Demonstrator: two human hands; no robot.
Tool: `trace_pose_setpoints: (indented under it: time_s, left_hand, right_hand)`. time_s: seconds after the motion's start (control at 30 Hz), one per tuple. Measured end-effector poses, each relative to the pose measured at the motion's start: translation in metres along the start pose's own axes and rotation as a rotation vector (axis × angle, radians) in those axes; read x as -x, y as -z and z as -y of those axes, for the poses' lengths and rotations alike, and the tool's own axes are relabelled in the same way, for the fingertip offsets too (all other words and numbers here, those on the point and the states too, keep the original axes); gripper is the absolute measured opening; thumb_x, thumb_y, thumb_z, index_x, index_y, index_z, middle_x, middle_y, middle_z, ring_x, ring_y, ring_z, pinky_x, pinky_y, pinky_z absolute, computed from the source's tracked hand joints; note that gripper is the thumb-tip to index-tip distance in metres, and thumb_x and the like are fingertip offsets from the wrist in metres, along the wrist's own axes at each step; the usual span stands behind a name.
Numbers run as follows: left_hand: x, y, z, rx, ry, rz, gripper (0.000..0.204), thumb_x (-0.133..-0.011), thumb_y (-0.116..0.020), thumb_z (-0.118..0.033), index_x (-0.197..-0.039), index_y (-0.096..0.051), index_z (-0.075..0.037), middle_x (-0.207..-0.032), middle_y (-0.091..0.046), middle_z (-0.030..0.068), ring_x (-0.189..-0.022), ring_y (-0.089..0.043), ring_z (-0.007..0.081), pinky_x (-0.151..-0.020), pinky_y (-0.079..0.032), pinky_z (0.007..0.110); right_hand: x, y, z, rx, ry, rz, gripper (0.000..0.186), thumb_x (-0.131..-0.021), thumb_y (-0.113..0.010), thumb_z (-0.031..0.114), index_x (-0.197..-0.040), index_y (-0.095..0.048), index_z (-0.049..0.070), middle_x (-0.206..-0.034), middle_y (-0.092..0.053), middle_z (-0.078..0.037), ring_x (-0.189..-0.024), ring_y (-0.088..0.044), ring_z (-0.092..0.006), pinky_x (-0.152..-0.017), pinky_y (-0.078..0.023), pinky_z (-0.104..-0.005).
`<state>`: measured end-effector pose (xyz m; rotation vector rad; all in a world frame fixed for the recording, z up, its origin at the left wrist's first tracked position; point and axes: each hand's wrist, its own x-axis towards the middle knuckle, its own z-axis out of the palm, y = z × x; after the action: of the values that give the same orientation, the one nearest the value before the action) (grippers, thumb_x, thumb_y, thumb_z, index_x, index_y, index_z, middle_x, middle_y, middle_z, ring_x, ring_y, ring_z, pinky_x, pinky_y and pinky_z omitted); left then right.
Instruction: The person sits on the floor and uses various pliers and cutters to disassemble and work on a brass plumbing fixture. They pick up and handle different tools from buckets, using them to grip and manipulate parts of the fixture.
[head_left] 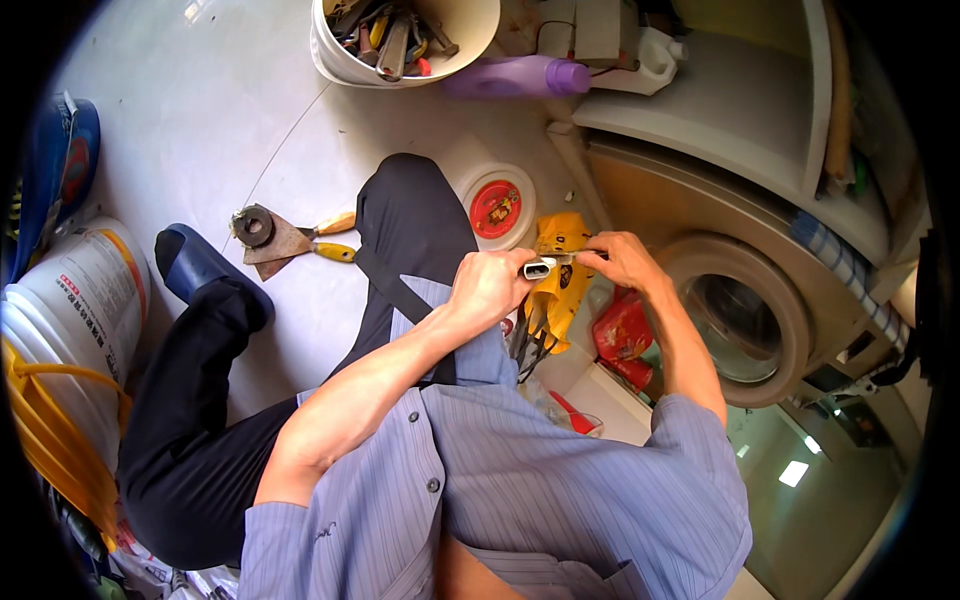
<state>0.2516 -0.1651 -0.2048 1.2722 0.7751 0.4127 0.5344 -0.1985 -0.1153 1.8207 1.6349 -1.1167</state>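
Note:
My left hand point(488, 290) is closed round a small metal tool point(540, 268) with a hollow oval end, whose exact kind I cannot make out. From the other side my right hand point(622, 262) pinches near the thin part of it, its fingertips partly hiding that end. Just below and behind both hands lies a crumpled yellow plastic bag point(560, 300) with dark markings. A white round lid point(528, 190) with a red label rests on the floor beyond my left hand. Past my right wrist is a red container point(622, 338).
Two scrapers point(290, 243), one with a yellow handle, lie on the floor with a black tape roll point(253, 227). A white bucket point(335, 62) of tools and a purple bottle point(515, 77) stand at the back. A washing machine point(690, 262) is on the right, white buckets point(70, 300) left.

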Motion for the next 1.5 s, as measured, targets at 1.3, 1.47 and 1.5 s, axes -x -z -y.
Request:
trace_pose_setpoints:
  time_s: [1.3, 1.47, 1.5]
  left_hand:
    - [-0.016, 0.011, -0.005, 0.166, 0.24, 0.002, 0.066, -0.085, -0.075, -0.027, -0.138, -0.052, 0.006, -0.12, -0.069, 0.0259, -0.115, -0.068, 0.0343, -0.099, -0.051, 0.04]
    - [-0.018, 0.008, 0.001, 0.088, 0.134, 0.015, 0.048, -0.088, -0.069, -0.026, -0.123, -0.058, 0.005, -0.091, -0.071, 0.0235, -0.083, -0.072, 0.0292, -0.077, -0.054, 0.039]
    - [-0.017, 0.007, 0.001, 0.213, 0.156, 0.029, 0.047, -0.088, -0.069, -0.026, -0.123, -0.058, 0.004, -0.091, -0.071, 0.022, -0.082, -0.072, 0.0278, -0.076, -0.054, 0.039]
  right_hand:
    - [0.009, 0.001, 0.036, 0.222, 0.059, -0.933, 0.024, -0.076, -0.084, 0.025, -0.08, -0.068, 0.009, -0.072, -0.058, -0.006, -0.069, -0.057, -0.0277, -0.063, -0.044, -0.0405]
    - [0.018, 0.0, 0.047, 0.196, 0.134, -1.009, 0.025, -0.074, -0.085, 0.023, -0.082, -0.067, 0.007, -0.074, -0.059, -0.006, -0.07, -0.057, -0.0274, -0.065, -0.044, -0.0389]
    - [0.018, -0.001, 0.048, 0.168, 0.152, -1.022, 0.025, -0.074, -0.085, 0.022, -0.082, -0.067, 0.006, -0.075, -0.06, -0.007, -0.071, -0.058, -0.0276, -0.065, -0.045, -0.0388]
